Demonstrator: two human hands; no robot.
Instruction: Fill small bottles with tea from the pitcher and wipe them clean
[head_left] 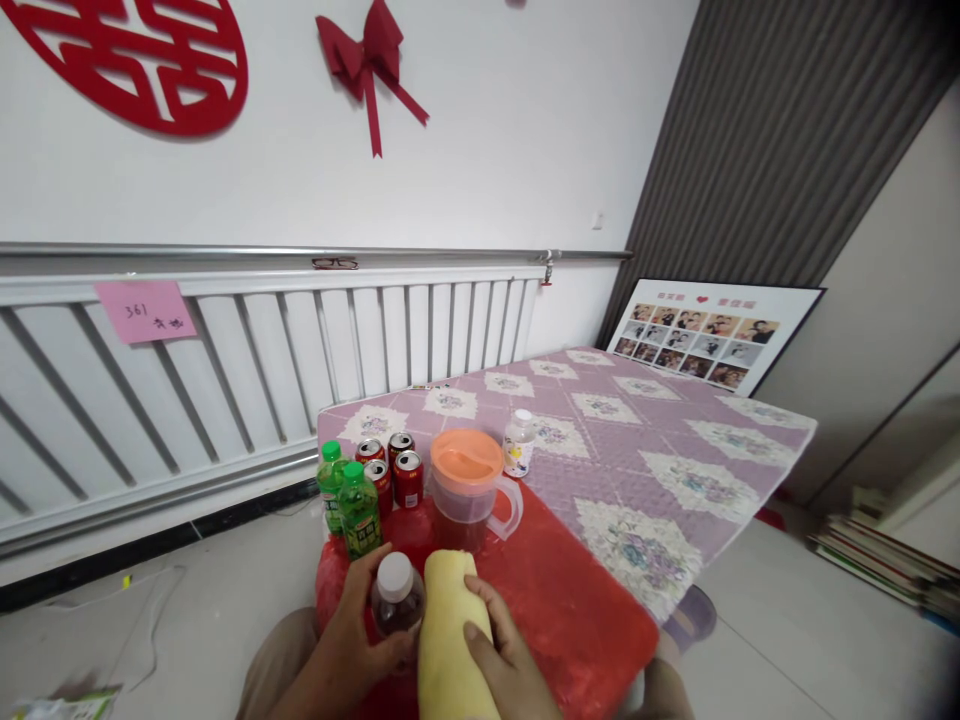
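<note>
My left hand is wrapped round a clear plastic bottle with a white cap and dark contents, standing upright. Right beside it, a soft-looking, thick yellow roll lies lengthwise toward me; its material I cannot make out for certain. My right hand grips the roll from its right side, thumb and fingers bent over it. Just beyond stands a clear pitcher with an orange lid and dark liquid inside. Two green drink bottles and several red cans are grouped to its left.
A red plastic cover lies under these things, over a purple flowered cloth. A small white bottle stands behind the pitcher's handle. A white radiator runs along the wall; a photo board leans at the far right.
</note>
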